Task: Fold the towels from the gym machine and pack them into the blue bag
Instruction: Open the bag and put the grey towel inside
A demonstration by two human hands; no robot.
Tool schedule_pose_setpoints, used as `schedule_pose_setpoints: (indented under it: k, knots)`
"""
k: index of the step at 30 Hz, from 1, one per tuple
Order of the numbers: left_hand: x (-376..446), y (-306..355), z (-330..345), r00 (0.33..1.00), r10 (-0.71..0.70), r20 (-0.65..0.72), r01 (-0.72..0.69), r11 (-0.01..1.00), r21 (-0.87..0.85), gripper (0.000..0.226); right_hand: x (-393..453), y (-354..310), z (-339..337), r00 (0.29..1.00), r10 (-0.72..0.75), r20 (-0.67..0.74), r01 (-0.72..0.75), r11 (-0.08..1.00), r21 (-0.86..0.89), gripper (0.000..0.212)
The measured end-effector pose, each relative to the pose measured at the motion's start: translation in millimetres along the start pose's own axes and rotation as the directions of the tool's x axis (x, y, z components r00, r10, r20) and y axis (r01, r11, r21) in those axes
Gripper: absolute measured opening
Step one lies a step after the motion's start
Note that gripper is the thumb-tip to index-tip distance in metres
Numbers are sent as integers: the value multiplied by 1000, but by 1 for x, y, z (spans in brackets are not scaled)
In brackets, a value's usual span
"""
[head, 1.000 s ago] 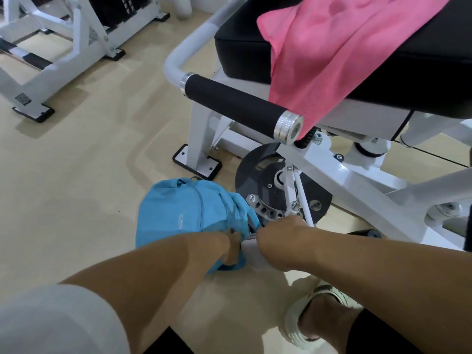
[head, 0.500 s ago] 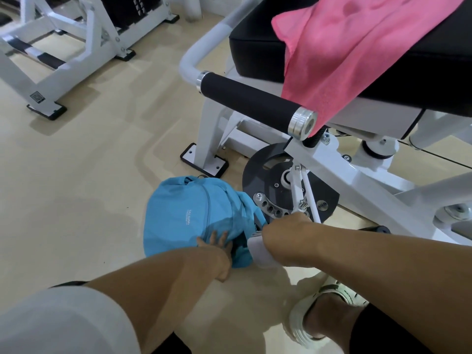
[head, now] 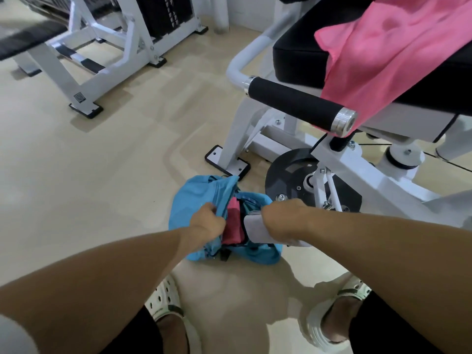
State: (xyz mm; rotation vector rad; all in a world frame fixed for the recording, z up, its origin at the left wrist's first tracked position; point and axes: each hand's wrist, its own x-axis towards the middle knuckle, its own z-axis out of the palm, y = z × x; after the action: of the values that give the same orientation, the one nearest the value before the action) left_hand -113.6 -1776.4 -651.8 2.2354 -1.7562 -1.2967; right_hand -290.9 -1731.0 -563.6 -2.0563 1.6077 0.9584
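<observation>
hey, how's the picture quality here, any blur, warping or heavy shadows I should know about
Head view: wide-angle warping bows the gym machine frame and stretches the forearms near the bottom edge; slight motion blur softens the left hand and the blue bag; lighting is even and soft, with a faint shadow on the floor under the arms, and mild glare on the handle's metal end cap.

Honestly there was nothing readable anywhere. The only thing close to a label was a small square sticker [head: 79, 97] low on the white frame [head: 63, 75] of the far machine, and it looked like a QR-type code, too small and blurry to make out. No legible brand or print showed on the blue bag [head: 194, 198] either, and no numbers on the near machine [head: 339, 164].
</observation>
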Motion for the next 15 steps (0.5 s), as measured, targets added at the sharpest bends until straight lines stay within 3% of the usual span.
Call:
schedule_pose_setpoints:
  k: [6, 8, 10, 13, 15]
  knots:
    - [-5, -18, -22, 987, -69, 142, 96, 977, -191, 14, 50, -23, 11, 987, 79, -139, -41, 964, 262, 33]
    - [-6, -20, -24, 986, -91, 141, 125, 959, -256, 20, 63, -29, 14, 984, 103, -146, -35, 911, 410, 25]
    - [-6, -20, -27, 991, -85, 100, 110, 952, -286, 33, 72, -32, 19, 986, 135, -100, -65, 856, 512, 30]
    - [-3, -22, -36, 999, -31, 18, 34, 980, -198, 49, 82, -39, 27, 981, 190, -22, -140, 792, 594, 37]
    - [-1, -25, -40, 1000, 20, -5, -20, 994, -107, 48, 92, -44, 38, 968, 250, -5, -173, 684, 708, 35]
